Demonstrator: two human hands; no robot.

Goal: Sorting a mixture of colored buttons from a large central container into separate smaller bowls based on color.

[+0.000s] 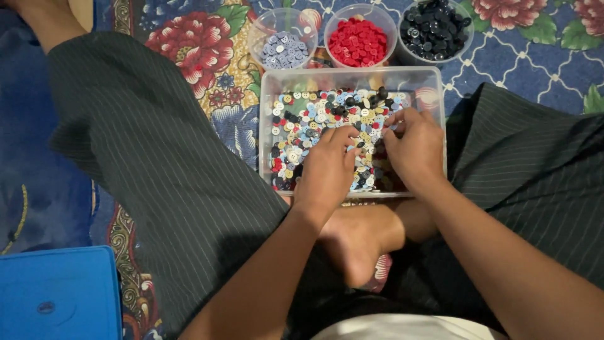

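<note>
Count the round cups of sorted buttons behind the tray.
3, in a row: pale blue buttons cup left, red buttons cup middle, black buttons cup right. None seem hidden.

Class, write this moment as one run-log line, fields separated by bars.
left hand: in mixed buttons | right hand: in same buttons | holder: clear tray | behind: tubs of pale, red, black buttons
</note>
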